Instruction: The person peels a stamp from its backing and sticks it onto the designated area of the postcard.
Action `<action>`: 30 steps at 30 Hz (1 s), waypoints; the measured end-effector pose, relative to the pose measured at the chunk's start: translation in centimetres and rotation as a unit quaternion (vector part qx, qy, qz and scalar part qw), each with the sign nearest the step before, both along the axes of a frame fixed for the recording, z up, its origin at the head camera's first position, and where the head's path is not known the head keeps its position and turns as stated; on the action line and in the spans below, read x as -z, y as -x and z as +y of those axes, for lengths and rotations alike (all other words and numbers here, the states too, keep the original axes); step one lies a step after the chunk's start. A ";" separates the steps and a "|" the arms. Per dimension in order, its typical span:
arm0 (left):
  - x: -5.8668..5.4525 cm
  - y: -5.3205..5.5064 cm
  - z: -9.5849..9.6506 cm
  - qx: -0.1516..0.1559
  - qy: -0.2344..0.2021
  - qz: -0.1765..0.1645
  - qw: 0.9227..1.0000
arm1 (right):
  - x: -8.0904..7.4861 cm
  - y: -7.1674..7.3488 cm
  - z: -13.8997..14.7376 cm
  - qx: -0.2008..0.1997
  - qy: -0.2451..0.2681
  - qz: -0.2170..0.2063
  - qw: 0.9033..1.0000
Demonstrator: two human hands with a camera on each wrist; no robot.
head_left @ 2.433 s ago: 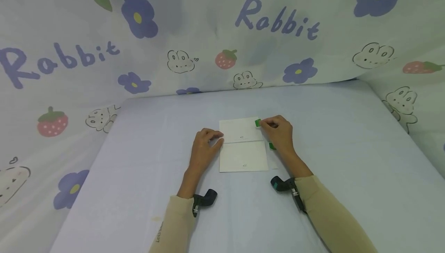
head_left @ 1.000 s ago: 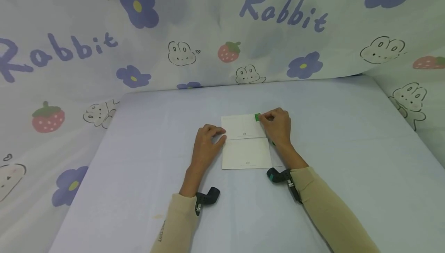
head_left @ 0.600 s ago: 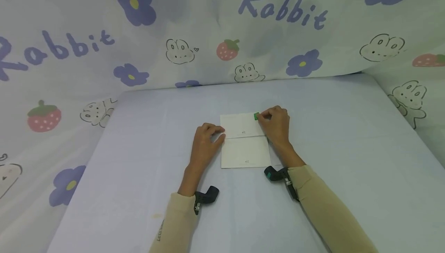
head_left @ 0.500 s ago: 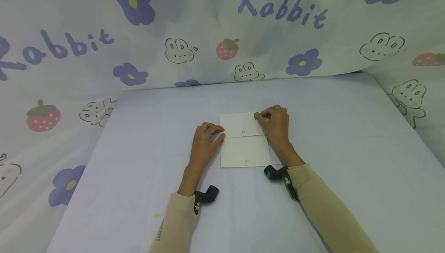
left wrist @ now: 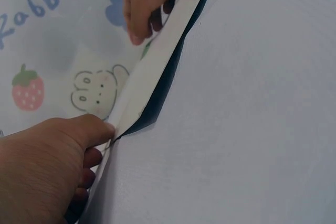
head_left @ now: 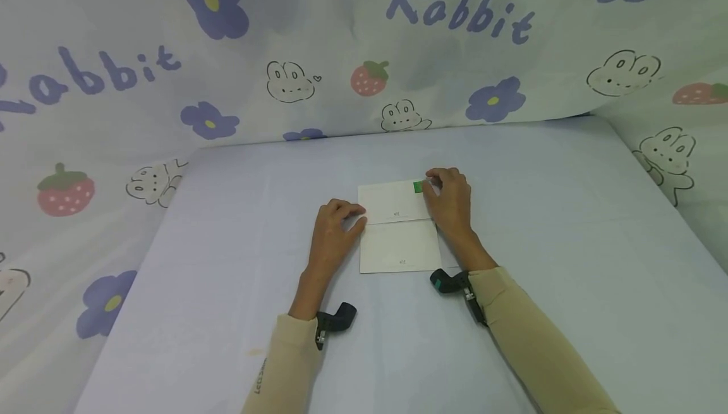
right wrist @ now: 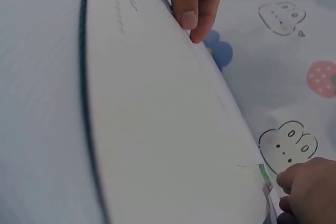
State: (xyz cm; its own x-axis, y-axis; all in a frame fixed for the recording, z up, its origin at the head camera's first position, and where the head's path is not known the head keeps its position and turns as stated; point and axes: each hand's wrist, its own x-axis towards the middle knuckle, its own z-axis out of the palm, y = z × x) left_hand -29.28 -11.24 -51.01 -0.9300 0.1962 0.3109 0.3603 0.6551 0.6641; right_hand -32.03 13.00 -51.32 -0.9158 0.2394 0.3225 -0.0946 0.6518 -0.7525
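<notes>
Two blank-looking white cards (head_left: pixel 400 247), each with small print near its lower edge, lie one above the other on the table. A small green square sticker (head_left: pixel 418 187) sits flat at the top right corner of the upper card (head_left: pixel 392 203). My right hand (head_left: pixel 450 207) is beside that corner, thumb tip right at the sticker's edge, index finger lifted away from the thumb. At the cards' left edge, near the seam, my left hand (head_left: pixel 332 236) rests its thumb and index fingertips. In the left wrist view the upper card (left wrist: pixel 163 59) shows a dark gap beneath it.
A pale sheet (head_left: pixel 449 257) shows beside the lower card, partly hidden by my right wrist. White cloth covers the table (head_left: pixel 227 243). Behind it hangs a curtain (head_left: pixel 335 35) printed with rabbits, strawberries and purple flowers. Both wrists wear black cameras.
My right hand pinched the green sticker at the upper card's corner; now its index finger is lifted and more of the sticker shows. My left hand stays at the left edge.
</notes>
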 end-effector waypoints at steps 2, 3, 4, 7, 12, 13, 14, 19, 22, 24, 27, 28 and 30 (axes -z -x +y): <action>0.0 0.0 0.0 0.000 0.001 0.000 1.000 | 0.0 0.0 0.1 -0.017 0.012 0.022 1.000; 0.0 0.0 0.0 0.000 0.003 0.000 1.000 | 0.1 0.0 0.1 -0.029 0.016 0.035 0.999; 0.0 0.0 0.0 -0.001 0.003 0.000 1.000 | 0.1 0.0 0.1 -0.041 0.019 0.047 0.998; 0.0 0.1 0.0 -0.003 0.006 -0.003 1.000 | 0.1 -0.1 0.0 -0.071 0.010 0.076 0.995; 0.1 0.1 -0.1 -0.003 0.004 -0.011 1.000 | 0.0 -0.3 0.1 -0.083 -0.018 0.070 0.994; 0.1 0.1 -0.1 -0.003 0.004 -0.011 1.000 | -0.1 -0.3 0.2 -0.086 -0.028 0.062 0.994; 0.1 0.2 0.0 -0.003 0.003 -0.011 1.000 | -0.1 -0.3 0.3 -0.089 -0.041 0.056 0.994; 0.1 0.2 0.0 -0.002 0.000 -0.006 1.000 | -0.2 -0.3 0.6 -0.096 -0.112 0.041 0.988; 0.1 0.3 0.0 -0.003 -0.001 -0.009 1.000 | -0.3 -0.2 0.6 -0.101 -0.112 0.033 0.988; 0.1 0.3 -0.1 -0.006 -0.001 -0.013 1.000 | -0.2 -0.2 0.6 -0.102 -0.099 0.023 0.990; 0.2 0.2 -0.1 -0.008 -0.001 -0.015 1.000 | -0.1 -0.3 0.6 -0.096 -0.069 0.016 0.993; 0.2 0.2 -0.1 -0.007 -0.001 -0.014 1.000 | -0.1 -0.4 0.6 -0.094 -0.059 0.020 0.994; 0.3 0.2 -0.1 -0.005 -0.001 -0.010 1.000 | -0.1 -0.5 0.6 -0.089 -0.043 0.033 0.995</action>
